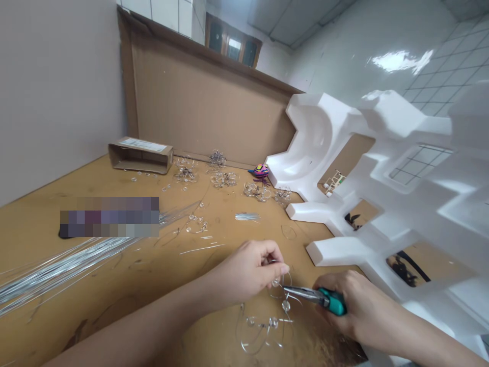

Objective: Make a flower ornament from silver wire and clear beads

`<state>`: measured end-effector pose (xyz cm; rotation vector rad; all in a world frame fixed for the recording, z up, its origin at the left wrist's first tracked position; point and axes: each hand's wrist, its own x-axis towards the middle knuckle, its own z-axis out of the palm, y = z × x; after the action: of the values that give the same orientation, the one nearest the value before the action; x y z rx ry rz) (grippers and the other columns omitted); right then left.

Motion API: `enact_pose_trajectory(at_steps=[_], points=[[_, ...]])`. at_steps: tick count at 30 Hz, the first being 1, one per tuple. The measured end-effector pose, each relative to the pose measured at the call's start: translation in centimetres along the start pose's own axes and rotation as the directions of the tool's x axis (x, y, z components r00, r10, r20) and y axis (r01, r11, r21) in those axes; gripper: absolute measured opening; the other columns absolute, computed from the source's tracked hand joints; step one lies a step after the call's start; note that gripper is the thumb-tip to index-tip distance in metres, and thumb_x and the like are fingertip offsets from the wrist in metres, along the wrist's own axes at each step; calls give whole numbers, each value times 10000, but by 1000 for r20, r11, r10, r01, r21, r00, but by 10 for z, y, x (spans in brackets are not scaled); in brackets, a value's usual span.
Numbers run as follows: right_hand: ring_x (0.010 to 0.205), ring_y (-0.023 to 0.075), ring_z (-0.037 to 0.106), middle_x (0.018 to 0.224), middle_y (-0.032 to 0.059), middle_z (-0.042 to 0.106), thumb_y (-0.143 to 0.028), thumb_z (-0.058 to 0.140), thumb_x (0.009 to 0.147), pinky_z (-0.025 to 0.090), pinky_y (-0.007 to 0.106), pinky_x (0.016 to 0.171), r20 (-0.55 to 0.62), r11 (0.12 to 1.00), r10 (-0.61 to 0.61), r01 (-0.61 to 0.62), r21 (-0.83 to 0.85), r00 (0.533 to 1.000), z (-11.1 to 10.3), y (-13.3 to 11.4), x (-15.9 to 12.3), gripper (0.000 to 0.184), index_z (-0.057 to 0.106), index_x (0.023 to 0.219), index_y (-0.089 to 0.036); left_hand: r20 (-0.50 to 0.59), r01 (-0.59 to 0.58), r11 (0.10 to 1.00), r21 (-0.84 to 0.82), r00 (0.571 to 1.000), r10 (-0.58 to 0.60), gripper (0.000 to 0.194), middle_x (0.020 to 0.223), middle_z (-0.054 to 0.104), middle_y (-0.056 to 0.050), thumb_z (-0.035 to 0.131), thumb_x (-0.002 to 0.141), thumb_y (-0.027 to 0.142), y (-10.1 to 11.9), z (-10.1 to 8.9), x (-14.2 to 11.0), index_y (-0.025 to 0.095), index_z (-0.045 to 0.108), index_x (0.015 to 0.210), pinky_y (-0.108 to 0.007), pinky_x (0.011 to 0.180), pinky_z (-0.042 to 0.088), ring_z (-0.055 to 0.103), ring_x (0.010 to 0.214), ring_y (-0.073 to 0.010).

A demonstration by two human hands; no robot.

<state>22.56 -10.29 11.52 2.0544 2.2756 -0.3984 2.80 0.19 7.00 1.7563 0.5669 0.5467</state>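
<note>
Near the front of the brown tabletop, my left hand [255,267] pinches part of a bent wire piece with clear beads [273,322]. Its loops hang down below my fingers. From the right, my right hand [344,300] grips needle-nose pliers [305,293] with green handles. The pliers' tips point left and meet the wire just under my left fingertips; whether the jaws are closed on it I cannot tell. A single wire loop [289,232] lies on the table beyond my left hand.
White foam packing [336,244] stands along the right. Long wires [76,270] lie at left, short cut wires [246,216] in the middle. Several beaded wire pieces [224,178] sit at the back beside an open cardboard box [141,157] and a colourful pincushion-like object [261,171].
</note>
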Motion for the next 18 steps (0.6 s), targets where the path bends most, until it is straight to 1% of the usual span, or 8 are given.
enact_pose_trajectory(at_steps=[5,10,14,18], points=[[460,79,303,495,-53,406,-102,415,633,222,211,453,9,1000,3,-4,24,1000,0,-2,-1,114,392,571,-195,-3,15,1000,-9,1000,-15,211,605,543,24,507,753,388,1,-1,0,179,526,732,-224,534,380,474,537,-99],[467,83,324,508,-48,422,-100,420,625,226,211,456,27,999,9,-10,50,1000,1,-2,0,104,415,587,-196,-1,31,999,-42,1000,-31,200,580,535,31,513,747,375,2,-1,2,176,520,721,-216,507,357,465,520,-94],[478,89,355,523,-38,467,-112,425,631,235,215,470,-6,1000,22,-22,7,1000,1,-2,-1,97,431,586,-197,9,31,998,-56,999,-31,207,577,528,32,519,743,379,2,-1,3,174,510,714,-215,505,356,463,517,-92],[478,92,359,533,-34,495,-114,423,633,234,220,479,-32,999,20,-21,-49,999,2,-2,-1,99,433,586,-200,-5,26,1000,-17,1000,-26,207,583,533,31,512,749,381,3,-1,1,175,526,726,-212,502,354,463,524,-93]])
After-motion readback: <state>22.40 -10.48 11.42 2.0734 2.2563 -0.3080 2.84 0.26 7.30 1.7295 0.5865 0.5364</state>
